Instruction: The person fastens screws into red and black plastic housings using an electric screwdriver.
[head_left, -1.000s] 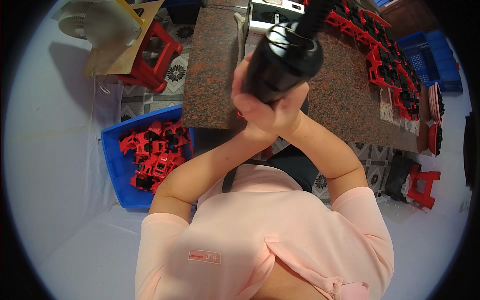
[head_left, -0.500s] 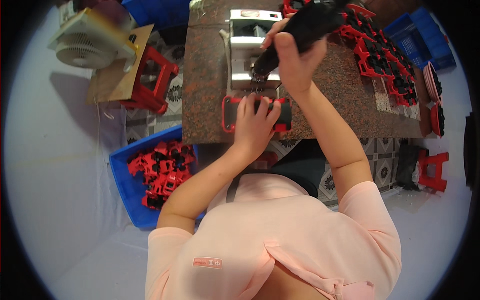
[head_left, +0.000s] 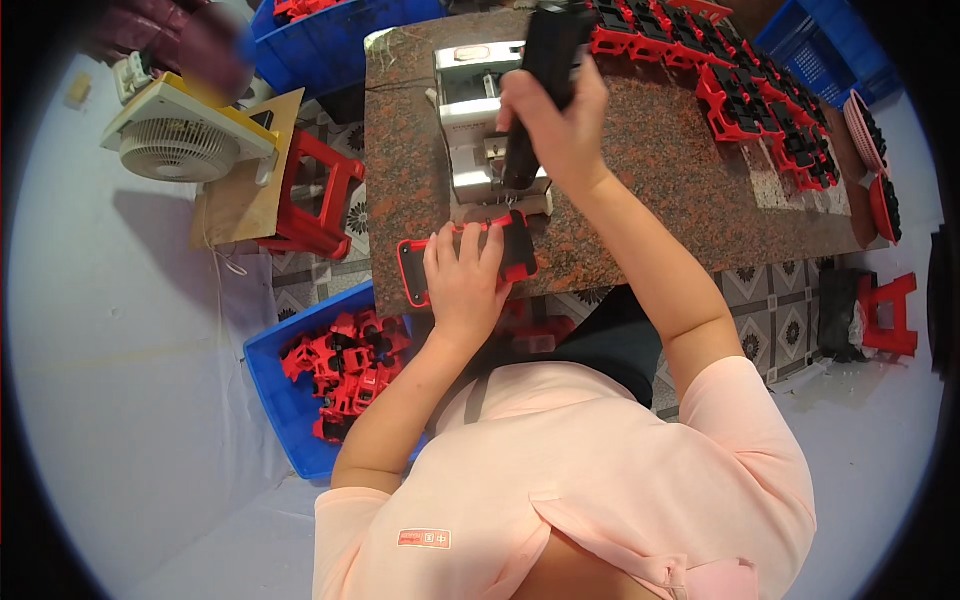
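Note:
My right hand (head_left: 568, 135) is wrapped round a black power screwdriver (head_left: 546, 65), its lower end pointing toward me. That end is at the front of a white-and-silver box-shaped machine (head_left: 466, 118), probably a screw feeder; whether they touch I cannot tell. Just in front of the machine, near the table's front edge, lies a flat black plastic part with a red rim (head_left: 517, 250), slightly tilted. My left hand (head_left: 463, 285) grips this part, fingers laid over its top and thumb side hidden.
Rows of red-and-black plastic assemblies (head_left: 735, 100) stand on the stone-patterned table (head_left: 620, 130) at the right. A blue bin (head_left: 275, 400) of similar red parts sits at lower left. A fan (head_left: 178, 150) rests on a board over a red stool (head_left: 318, 205). Blue crates are at both far corners.
The screwdriver has swung more upright, its lower end coming nearer to me at the machine's front. My left hand and the red-rimmed part have shifted left and nearer, turning slightly. The whole view has shifted too.

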